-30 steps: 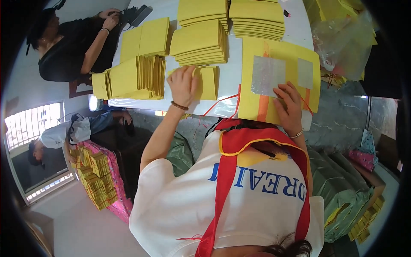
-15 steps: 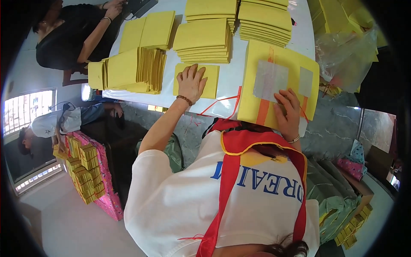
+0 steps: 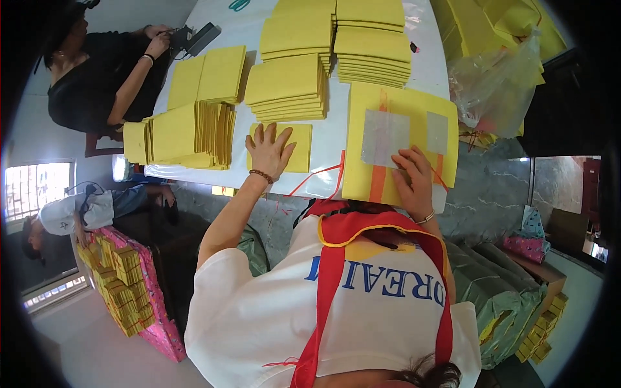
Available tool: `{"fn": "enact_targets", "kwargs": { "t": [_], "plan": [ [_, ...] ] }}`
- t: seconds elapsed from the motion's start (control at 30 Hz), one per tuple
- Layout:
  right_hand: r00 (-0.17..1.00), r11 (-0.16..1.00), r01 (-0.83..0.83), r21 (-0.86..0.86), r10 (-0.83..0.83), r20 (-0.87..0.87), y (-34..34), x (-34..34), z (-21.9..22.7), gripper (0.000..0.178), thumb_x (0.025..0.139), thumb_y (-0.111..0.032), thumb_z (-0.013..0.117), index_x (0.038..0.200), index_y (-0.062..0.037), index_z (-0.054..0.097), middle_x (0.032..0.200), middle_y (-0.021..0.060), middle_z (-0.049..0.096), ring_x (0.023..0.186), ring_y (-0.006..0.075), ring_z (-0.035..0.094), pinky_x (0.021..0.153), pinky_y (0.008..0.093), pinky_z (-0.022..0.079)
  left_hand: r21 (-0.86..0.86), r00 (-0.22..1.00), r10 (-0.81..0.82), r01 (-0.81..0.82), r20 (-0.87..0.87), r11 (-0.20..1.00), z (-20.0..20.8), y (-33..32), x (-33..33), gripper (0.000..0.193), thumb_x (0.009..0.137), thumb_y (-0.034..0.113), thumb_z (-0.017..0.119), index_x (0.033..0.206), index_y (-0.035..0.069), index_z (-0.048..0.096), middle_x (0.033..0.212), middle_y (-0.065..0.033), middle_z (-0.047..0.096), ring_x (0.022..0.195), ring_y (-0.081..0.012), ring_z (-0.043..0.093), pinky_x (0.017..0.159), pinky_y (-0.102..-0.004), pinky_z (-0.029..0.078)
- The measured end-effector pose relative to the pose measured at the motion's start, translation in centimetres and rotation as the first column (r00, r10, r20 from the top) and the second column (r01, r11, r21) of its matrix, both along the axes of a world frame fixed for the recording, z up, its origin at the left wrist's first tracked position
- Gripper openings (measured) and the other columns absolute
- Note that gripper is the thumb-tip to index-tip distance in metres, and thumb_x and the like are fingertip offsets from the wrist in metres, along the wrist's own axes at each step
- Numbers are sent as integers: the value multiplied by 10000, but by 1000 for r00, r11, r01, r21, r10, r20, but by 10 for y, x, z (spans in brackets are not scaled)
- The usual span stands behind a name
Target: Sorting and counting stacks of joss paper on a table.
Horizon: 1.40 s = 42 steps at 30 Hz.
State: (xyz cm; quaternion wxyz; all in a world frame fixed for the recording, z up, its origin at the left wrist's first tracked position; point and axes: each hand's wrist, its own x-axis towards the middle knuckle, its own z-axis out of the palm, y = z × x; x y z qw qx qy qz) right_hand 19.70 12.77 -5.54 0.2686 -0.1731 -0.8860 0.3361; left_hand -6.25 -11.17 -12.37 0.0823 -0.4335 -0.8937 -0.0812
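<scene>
My left hand [image 3: 269,154] lies palm down, fingers spread, on a small yellow paper piece or thin stack [image 3: 299,147] near the table's front edge. To its right, my right hand [image 3: 414,180] rests on the near right part of a large yellow paper stack [image 3: 418,107], thumb apart from the fingers. That stack carries orange strips and clear, shiny patches on top. A red string [image 3: 318,176] runs over the table edge between the two. Whether the small yellow piece is one sheet or several cannot be made out.
Folded yellow paper stacks [image 3: 284,84] fill the white table [image 3: 220,13], with upright bundles [image 3: 213,132] at left. A clear plastic bag [image 3: 495,84] hangs at right. A co-worker in black [image 3: 103,71] sits at far left; another person [image 3: 77,210] is beside yellow bundles [image 3: 123,278].
The whole view has shifted, so the table sits lower and further left. My left hand's fingers are spread wider on the small yellow piece. My right hand stays on the large stack.
</scene>
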Motion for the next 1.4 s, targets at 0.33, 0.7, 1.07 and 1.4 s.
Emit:
{"fn": "enact_targets", "kwargs": {
  "t": [0.33, 0.7, 1.07, 1.4],
  "plan": [
    [999, 999, 43, 16, -43, 0, 0, -1, 1, 268, 758, -78, 651, 1025, -82, 640, 1120, 85, 579, 1161, 331, 479, 953, 419, 393, 251, 978, -146, 106, 148, 962, 61, 29, 13, 263, 821, 183, 603, 1077, 121, 618, 1065, -93, 592, 995, -274, 540, 889, -454, 356],
    [1000, 1000, 17, -25, -17, -14, 2, -1, 5, 259, 768, -85, 656, 1027, -81, 642, 1126, 84, 578, 1167, 321, 479, 955, 409, 403, 359, 596, -792, 716, 132, 599, 108, 78, 104, 476, 662, 239, 745, 1096, 105, 602, 1065, -84, 552, 911, -256, 525, 743, -347, 413],
    [990, 696, -136, -705, 78, -115, 21, 19, 6, 313, 909, -129, 522, 1205, -32, 546, 1149, 60, 596, 1165, 187, 486, 1035, 329, 317, 434, 507, -803, 676, 313, 596, 105, 85, 93, 330, 712, 143, 696, 1014, 46, 605, 957, -93, 571, 904, -259, 549, 776, -354, 468],
    [989, 664, -131, -736, 43, -138, 23, 16, -2, 323, 965, -171, 466, 1245, -18, 516, 1098, 71, 617, 1056, 138, 542, 974, 281, 377, 299, 390, -907, 857, 158, 420, 112, 88, 81, 140, 769, 82, 631, 893, 26, 599, 857, -96, 561, 817, -253, 555, 718, -341, 477]
  ]
}}
